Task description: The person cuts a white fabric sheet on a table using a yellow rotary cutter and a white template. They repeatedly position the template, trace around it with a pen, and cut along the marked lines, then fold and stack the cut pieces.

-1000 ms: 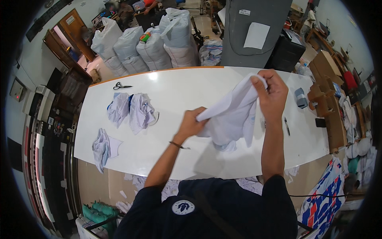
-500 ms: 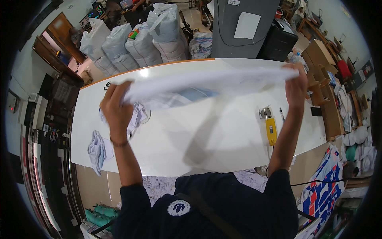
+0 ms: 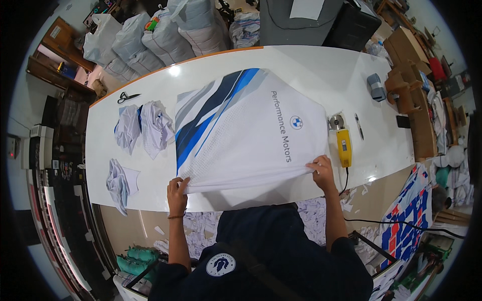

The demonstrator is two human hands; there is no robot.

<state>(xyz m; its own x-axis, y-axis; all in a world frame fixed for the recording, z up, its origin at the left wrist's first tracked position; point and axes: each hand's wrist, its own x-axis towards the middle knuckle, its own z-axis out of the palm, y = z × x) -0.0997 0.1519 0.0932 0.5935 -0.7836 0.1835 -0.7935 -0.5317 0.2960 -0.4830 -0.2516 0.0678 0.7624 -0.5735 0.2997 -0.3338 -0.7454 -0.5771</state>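
A white fabric panel with blue, navy and grey diagonal stripes lies spread on the white table. It bears dark lettering and a small round emblem. My left hand pinches its near left corner. At the near right corner my right hand is closed on the cloth. Between both hands the near edge is pulled taut, slightly raised, with a shadow beneath. Just right of the panel is a yellow handheld rotary cutter with a round metal blade head.
Crumpled fabric pieces and another grey-white bundle lie at left, near black scissors. On the right are a pen, a phone and a grey-blue roll. The cutter's black cord trails off the near edge.
Both hands have come down and toward me from above the table. The panel, earlier a blurred strip in the air, now lies flat with its stripes showing.
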